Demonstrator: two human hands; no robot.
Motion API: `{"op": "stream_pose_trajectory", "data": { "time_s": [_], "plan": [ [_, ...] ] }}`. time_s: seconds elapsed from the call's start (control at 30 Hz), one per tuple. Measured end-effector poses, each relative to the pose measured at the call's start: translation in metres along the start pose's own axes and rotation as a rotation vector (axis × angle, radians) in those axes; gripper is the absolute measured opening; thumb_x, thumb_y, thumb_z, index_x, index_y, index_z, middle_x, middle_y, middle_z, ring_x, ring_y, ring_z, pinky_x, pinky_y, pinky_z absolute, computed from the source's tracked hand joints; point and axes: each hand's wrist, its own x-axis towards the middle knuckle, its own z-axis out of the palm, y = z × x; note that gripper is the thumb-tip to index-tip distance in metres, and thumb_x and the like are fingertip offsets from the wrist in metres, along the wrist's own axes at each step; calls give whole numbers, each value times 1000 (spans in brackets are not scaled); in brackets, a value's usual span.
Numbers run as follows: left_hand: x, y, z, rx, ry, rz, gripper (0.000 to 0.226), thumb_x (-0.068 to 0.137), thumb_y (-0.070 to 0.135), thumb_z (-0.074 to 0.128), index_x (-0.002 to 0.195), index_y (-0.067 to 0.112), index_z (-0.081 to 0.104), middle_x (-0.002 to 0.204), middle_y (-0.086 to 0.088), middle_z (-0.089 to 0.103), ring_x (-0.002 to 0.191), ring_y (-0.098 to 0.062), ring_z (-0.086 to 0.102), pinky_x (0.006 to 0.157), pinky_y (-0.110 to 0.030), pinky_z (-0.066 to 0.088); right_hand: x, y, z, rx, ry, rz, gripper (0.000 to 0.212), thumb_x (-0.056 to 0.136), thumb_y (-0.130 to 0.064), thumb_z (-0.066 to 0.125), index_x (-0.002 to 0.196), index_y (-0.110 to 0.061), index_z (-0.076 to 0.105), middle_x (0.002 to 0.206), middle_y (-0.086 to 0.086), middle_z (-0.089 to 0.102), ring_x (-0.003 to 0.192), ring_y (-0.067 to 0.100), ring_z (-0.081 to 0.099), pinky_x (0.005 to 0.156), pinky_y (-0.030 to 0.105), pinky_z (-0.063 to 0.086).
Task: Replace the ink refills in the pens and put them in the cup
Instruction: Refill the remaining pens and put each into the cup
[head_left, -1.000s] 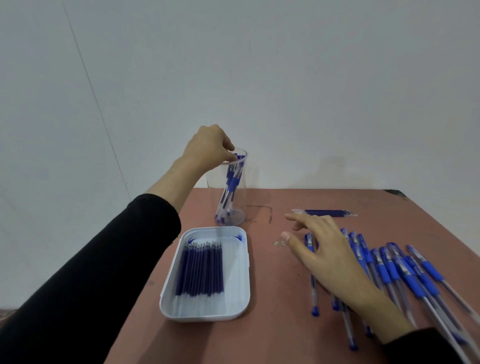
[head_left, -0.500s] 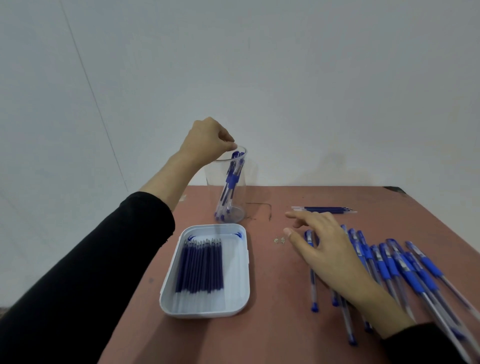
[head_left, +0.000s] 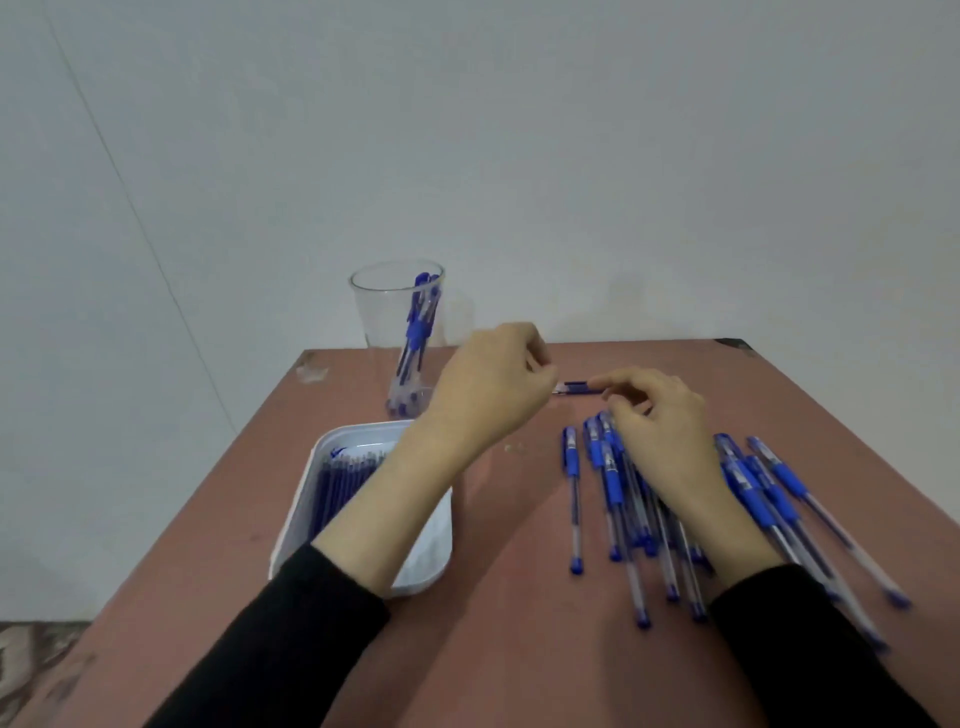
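Pens (head_left: 613, 483) lie fanned on the table (head_left: 519, 649) beneath and to the right of the right hand (head_left: 660, 431); others stand in the cup (head_left: 379, 322) beyond the left hand (head_left: 488, 384). Both hands are curled, fingertips nearly meeting. A short dark blue length (head_left: 577, 387) shows between them, but we cannot tell whether either hand pinches it or it lies on the table behind. We judge each pen light and stiff, with a smooth clear barrel that is likely to slip. We advise holding the blue rubber grip in one hand and the barrel in the other when unscrewing. Refills (head_left: 343, 478) in the tray (head_left: 311, 499) under the left forearm look thin and probably flex, so we take them near the middle.
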Motion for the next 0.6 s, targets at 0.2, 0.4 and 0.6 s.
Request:
{"op": "stream_pose_trajectory", "data": {
  "time_s": [0.2,0.4,0.6],
  "plan": [
    [-10,-4,56,142,-263,-102,26,84,36,58,91,11,61,92,-9,64,87,-30,59,66,-30,41,2,6,1,21,43,28,30,87,-5,53,85,-32,67,90,-10,66,92,19,59,83,38,49],
    [-9,4,65,143,-263,-108,37,86,25,59,62,14,34,62,-2,41,61,-24,43,49,-30,32,2,5,1,35,21,48,27,89,-8,53,87,-32,67,92,-10,67,94,15,58,82,32,48],
    [-2,-7,47,-182,-180,-202,20,82,14,60,71,-3,62,60,-15,60,55,-21,53,59,-30,52,-3,-2,1,84,1,38,17,92,-17,57,97,-30,67,85,-19,61,87,7,56,67,10,38]
  ]
}}
